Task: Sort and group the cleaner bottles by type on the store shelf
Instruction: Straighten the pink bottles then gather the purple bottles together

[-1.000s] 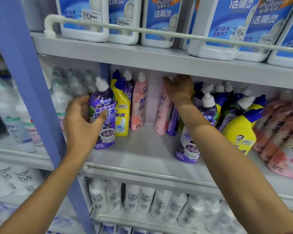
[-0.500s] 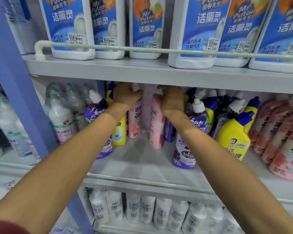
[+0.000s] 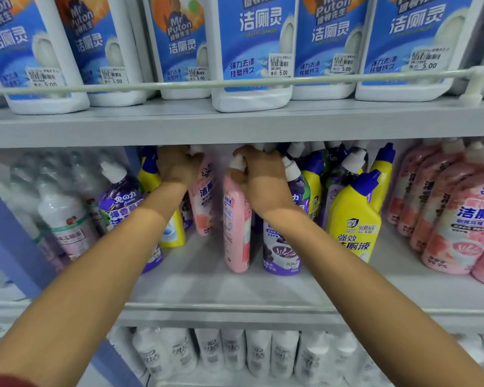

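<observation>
Middle shelf (image 3: 235, 291), grey painted metal, smooth, bare along its front lip below both forearms; headroom tight, the bottle caps close under the upper shelf (image 3: 235, 127). Front pink cleaner bottle (image 3: 236, 227): glossy plastic, tall rounded body, white cap, upright mid-shelf; right hand (image 3: 259, 177) clenched around its neck. Rear pink cleaner bottle (image 3: 204, 208): same type, farther back and left of the front pink one, a clear gap between them; left hand (image 3: 176, 166) closed over its top. Purple cleaner bottle (image 3: 281, 247): touching the front pink one's right side. Yellow cleaner bottle (image 3: 352, 222): angled blue cap, further right. Pink bottle group (image 3: 458, 219): far right, leaning, packed together. White jugs (image 3: 252, 51), blue labels, on the upper shelf behind a white rail (image 3: 235, 82).
</observation>
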The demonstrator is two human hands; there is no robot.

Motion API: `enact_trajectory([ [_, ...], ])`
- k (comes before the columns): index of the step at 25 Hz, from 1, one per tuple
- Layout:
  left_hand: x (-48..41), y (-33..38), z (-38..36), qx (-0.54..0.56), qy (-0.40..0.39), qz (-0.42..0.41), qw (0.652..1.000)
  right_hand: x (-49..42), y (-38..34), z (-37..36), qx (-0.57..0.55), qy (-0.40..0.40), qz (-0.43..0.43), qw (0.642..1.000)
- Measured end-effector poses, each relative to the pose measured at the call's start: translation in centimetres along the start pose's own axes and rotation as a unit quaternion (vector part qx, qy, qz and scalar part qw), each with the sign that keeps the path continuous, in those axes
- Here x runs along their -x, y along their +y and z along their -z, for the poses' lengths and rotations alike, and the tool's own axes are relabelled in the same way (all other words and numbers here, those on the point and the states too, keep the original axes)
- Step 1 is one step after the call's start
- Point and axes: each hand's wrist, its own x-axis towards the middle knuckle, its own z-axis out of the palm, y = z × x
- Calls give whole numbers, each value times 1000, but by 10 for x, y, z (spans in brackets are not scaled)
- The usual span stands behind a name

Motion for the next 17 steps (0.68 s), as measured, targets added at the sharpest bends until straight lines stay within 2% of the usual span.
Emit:
enact_trajectory([
  [3,17,-8,27,104,-60,7,993,4,1,-3,15,-8,22,1000],
  [5,32,-8,44,135,-90,-28,986,4,1,2,11,-4,34,999],
  [8,47,-6,63,180,-131,-49,974,10,2,9,-2,20,22,1000],
  [10,58,-17,74,228,-152,-30,961,14,3,11,4,6,5,1000],
  [12,79,-35,74,251,-186,-1,950,18,2,9,4,-47,-12,999],
  [14,105,-54,62,252,-209,42,944,27,-2,8,-37,-133,-19,990],
  [17,124,-77,45,262,-185,55,946,41,-6,11,-89,-213,-8,973],
])
